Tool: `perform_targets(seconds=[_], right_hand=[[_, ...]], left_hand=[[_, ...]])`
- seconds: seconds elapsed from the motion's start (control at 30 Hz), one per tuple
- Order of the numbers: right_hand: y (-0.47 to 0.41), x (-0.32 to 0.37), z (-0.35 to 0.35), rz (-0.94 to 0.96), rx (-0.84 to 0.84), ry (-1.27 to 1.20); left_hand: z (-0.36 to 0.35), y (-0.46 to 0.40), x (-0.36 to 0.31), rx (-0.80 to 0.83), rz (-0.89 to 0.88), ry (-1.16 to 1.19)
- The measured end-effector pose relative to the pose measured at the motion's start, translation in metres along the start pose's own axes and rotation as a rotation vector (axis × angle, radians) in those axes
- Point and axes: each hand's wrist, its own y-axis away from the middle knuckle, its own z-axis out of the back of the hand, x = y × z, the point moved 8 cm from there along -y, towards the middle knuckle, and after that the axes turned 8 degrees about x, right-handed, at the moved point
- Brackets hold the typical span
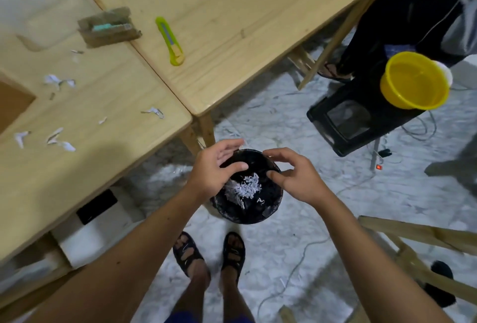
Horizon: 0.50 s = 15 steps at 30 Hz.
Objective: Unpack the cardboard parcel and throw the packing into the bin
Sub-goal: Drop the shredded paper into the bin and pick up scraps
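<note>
The left hand (214,167) and right hand (291,175) are held over the black bin (247,209), fingers loosely spread, nothing gripped; shredded paper packing (245,188) is seen inside the bin; the cardboard parcel (108,27) is located on the table (232,13), near a green cutter (170,41).

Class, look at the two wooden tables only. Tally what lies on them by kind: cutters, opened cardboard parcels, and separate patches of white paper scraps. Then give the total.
Green utility cutter: 1
Opened cardboard parcel: 1
Patches of white paper scraps, roughly: 5
Total: 7
</note>
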Motion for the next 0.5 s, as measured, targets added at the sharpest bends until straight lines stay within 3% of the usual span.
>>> perform_targets(seconds=[0.23,0.37,0.5], right_hand=[[-0.036,0.117,-0.032,0.176,0.102,0.051],[-0.076,0.185,-0.08,0.278,0.181,0.096],[-0.117,0.215,-0.123,0.361,0.137,0.24]], left_hand=[[0.103,0.046,-0.059,-0.214,-0.086,-0.02],[0.19,0.089,-0.069,-0.473,-0.182,-0.077],[0.259,0.137,-0.04,-0.705,-0.122,-0.216]])
